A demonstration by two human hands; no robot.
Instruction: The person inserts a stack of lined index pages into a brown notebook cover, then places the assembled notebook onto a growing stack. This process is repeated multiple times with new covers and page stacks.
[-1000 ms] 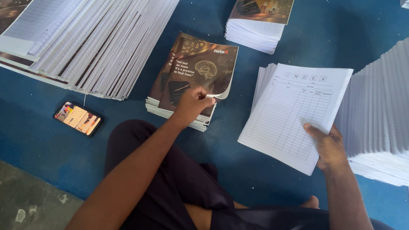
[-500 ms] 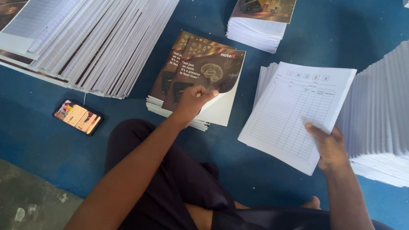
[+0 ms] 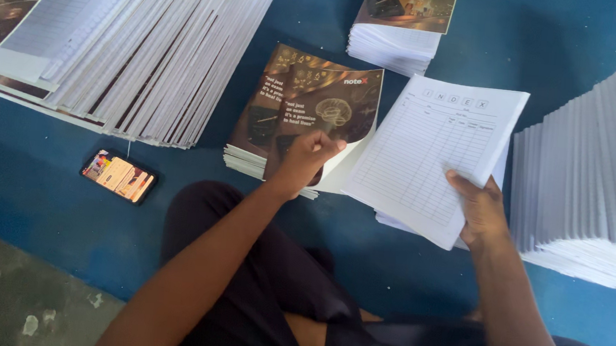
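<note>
Fingers (image 3: 322,146) on one brown cover (image 3: 327,112); one index sheet (image 3: 434,146) right.

Single view, head-worn camera. Looks steeply down and forward over seated person's own lap onto blue floor covering (image 3: 48,211). Close range: forearms enter from 6 o'clock edge, left hand (image 3: 308,158) near frame centre, right hand (image 3: 482,209) toward 3 o'clock. Frame cuts off white page stacks at 10 o'clock (image 3: 156,51) and at 3 o'clock (image 3: 586,180). Bare concrete strip (image 3: 12,296) at 8 o'clock corner. No second view, so no shared ground.
</note>
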